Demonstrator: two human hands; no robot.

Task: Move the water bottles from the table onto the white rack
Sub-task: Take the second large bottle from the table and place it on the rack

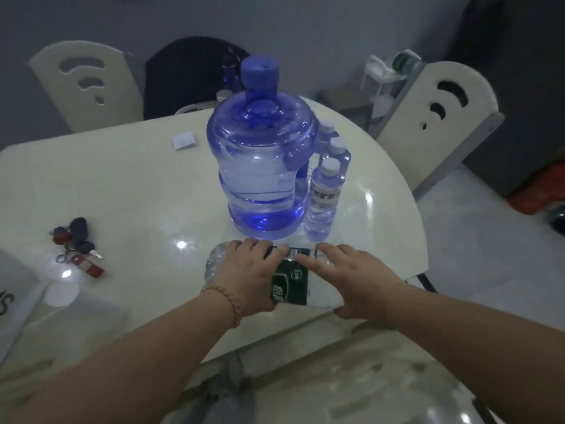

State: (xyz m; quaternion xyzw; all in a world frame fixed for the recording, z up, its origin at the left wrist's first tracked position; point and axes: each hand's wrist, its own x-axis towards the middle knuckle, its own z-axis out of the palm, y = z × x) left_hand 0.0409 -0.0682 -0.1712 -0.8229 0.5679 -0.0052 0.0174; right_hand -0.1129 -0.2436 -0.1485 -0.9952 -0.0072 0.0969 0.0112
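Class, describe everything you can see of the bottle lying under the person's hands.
The green-labelled bottle is clear, ribbed plastic with a dark green label bearing white print. It lies on its side near the front edge of the white table, before the big blue jug. The left hand and right hand rest on it. Its cap is hidden.

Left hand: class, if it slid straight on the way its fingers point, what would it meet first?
Probably the large blue translucent water jug. The left hand lies on the lying clear bottle with the dark green label, fingers pointing across the white table toward the jug's base; depth is uncertain.
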